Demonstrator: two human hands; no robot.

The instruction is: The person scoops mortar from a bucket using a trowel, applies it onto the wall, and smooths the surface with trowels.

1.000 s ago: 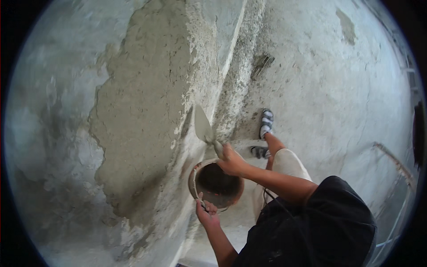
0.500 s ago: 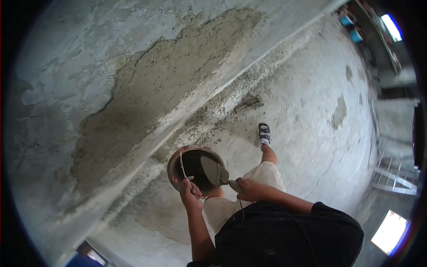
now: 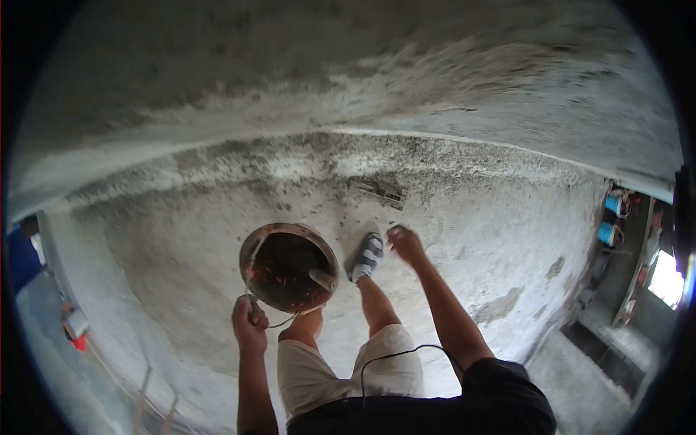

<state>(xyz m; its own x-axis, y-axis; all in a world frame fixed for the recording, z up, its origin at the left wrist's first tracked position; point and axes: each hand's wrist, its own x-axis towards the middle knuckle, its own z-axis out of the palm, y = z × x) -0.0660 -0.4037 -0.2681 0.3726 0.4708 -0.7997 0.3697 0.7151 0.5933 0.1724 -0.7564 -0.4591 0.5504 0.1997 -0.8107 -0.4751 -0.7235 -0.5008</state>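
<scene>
My left hand (image 3: 250,324) is closed round the thin bail of a mortar-stained bucket (image 3: 330,250), which hangs in front of my legs. Inside the dark bucket, a trowel's rounded handle (image 3: 323,280) leans near the right wall; its blade is hidden. My right hand (image 3: 406,244) is stretched forward over the floor, right of my shoe, its fingers loosely curled and no tool visible in them. Beyond it, a flat rectangular piece (image 3: 383,192), perhaps a plastering float, lies on the floor near the wall base.
A rough plastered wall (image 3: 348,80) spans the far side, with crumbs of mortar along its base. Blue buckets (image 3: 610,233) stand at the right by a ledge. A red and white object (image 3: 75,326) is at the left. A dark cord (image 3: 406,352) hangs before my shorts.
My right hand has let go of the trowel, now in the bucket, and moved forward and away. My left hand still carries the bucket. The view has swung round along the wall.
</scene>
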